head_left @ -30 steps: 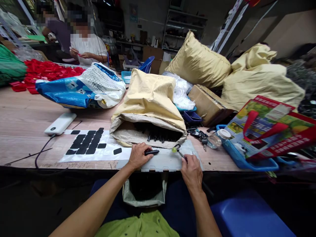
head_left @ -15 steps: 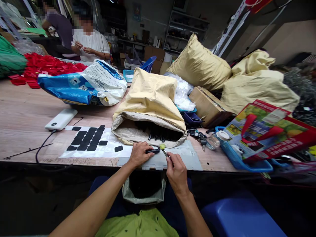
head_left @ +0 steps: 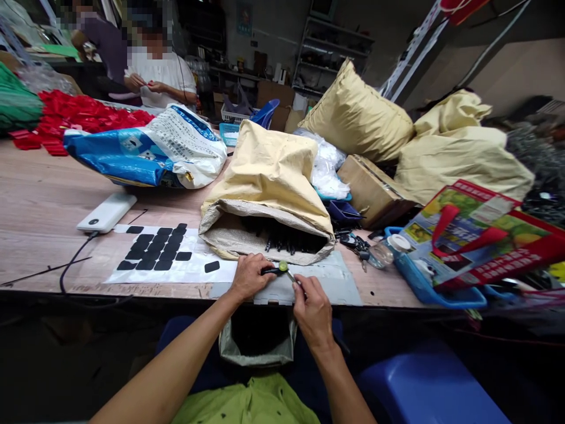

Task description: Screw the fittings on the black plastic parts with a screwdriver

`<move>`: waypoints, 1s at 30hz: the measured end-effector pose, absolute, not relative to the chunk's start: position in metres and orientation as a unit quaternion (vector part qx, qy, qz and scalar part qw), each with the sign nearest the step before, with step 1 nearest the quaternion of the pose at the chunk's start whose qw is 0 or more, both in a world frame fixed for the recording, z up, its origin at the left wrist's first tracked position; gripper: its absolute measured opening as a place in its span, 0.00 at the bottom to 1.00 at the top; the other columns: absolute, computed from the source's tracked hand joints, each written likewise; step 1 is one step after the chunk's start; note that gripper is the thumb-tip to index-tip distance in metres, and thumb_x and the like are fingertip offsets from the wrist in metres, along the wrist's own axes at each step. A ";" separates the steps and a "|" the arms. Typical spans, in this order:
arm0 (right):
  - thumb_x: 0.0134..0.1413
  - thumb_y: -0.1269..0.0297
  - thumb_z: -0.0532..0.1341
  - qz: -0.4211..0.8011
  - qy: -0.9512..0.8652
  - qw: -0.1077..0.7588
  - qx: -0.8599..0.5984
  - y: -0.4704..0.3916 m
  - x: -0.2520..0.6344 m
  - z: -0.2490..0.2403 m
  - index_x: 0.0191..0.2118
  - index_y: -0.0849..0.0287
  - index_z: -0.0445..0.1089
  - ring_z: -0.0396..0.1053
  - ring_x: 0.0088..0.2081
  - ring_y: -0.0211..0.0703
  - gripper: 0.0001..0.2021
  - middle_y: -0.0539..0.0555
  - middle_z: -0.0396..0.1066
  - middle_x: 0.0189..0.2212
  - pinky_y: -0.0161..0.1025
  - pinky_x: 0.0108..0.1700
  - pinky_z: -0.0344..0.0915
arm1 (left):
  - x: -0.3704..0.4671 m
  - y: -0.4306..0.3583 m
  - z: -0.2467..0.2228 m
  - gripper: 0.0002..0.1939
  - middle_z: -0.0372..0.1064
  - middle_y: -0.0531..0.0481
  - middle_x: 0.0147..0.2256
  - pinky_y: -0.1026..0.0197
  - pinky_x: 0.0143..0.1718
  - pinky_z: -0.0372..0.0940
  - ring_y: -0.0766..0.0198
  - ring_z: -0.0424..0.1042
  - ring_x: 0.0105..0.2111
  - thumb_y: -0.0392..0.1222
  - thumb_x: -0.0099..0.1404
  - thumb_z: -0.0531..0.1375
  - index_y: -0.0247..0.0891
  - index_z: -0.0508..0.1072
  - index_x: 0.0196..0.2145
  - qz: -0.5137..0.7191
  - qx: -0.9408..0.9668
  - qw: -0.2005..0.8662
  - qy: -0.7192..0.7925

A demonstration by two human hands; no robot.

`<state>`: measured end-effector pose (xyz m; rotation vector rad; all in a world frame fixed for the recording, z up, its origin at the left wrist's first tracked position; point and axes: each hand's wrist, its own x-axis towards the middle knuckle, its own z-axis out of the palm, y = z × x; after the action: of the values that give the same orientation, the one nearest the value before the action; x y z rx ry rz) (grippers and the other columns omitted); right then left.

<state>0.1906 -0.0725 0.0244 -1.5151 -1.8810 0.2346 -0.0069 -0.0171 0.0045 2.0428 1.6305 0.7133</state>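
Note:
My left hand (head_left: 248, 278) is closed around a small black stick-like part (head_left: 268, 271) at the front edge of the table. In my right hand (head_left: 314, 311), a slim metal tool (head_left: 291, 276) is pinched between thumb and fingers. A round yellow-green piece (head_left: 283, 266) sits where the tool's tip meets the black part; whether it is fixed to either I cannot tell. Both hands are over a grey sheet (head_left: 346, 285). Just behind them lies an open beige sack (head_left: 269, 162) with several black parts inside its mouth.
Left are black rounded pads (head_left: 164, 250) on white paper, a white power bank (head_left: 107, 213) with cable, and a blue-white bag (head_left: 145, 153). Right is a blue basket (head_left: 445, 297) with a red shopping bag. Below the table edge, an open bag (head_left: 258, 358) sits between my legs. Two co-workers sit behind.
My right hand has shifted slightly left. The yellow-green piece has moved left, from beside the black part's end to over it. My left hand stays nearly still.

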 end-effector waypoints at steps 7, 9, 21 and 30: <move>0.62 0.69 0.58 -0.104 -0.675 0.242 -0.689 -0.037 0.279 0.012 0.45 0.58 0.77 0.66 0.38 0.48 0.11 0.57 0.72 0.36 0.42 0.39 0.59 | -0.009 -0.018 0.004 0.08 0.74 0.51 0.42 0.53 0.49 0.54 0.56 0.68 0.46 0.43 0.66 0.63 0.46 0.79 0.43 0.282 0.739 0.226 0.569; 0.59 0.70 0.59 -0.130 -0.671 0.229 -0.693 -0.029 0.287 0.011 0.43 0.59 0.77 0.64 0.40 0.51 0.10 0.58 0.72 0.36 0.44 0.41 0.59 | -0.009 -0.018 0.003 0.08 0.74 0.51 0.42 0.53 0.49 0.54 0.56 0.67 0.46 0.43 0.67 0.62 0.46 0.78 0.43 0.281 0.743 0.222 0.565; 0.66 0.58 0.60 0.028 -0.854 0.208 -0.476 -0.022 0.188 0.017 0.42 0.56 0.72 0.65 0.41 0.49 0.08 0.56 0.72 0.37 0.42 0.43 0.61 | -0.009 -0.022 0.000 0.07 0.74 0.51 0.39 0.51 0.47 0.53 0.55 0.64 0.44 0.43 0.69 0.61 0.43 0.76 0.43 0.296 0.765 0.172 0.545; 0.69 0.61 0.55 0.033 -0.860 0.225 -0.456 -0.019 0.185 0.008 0.34 0.56 0.68 0.62 0.38 0.48 0.11 0.55 0.68 0.34 0.42 0.40 0.57 | -0.007 -0.022 -0.006 0.08 0.75 0.51 0.40 0.48 0.49 0.52 0.54 0.63 0.45 0.41 0.68 0.61 0.45 0.77 0.45 0.279 0.792 0.123 0.530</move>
<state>0.1848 -0.0193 0.0078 -1.2585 -2.3721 0.0907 -0.0075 -0.0224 -0.0056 2.3098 1.5457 0.8135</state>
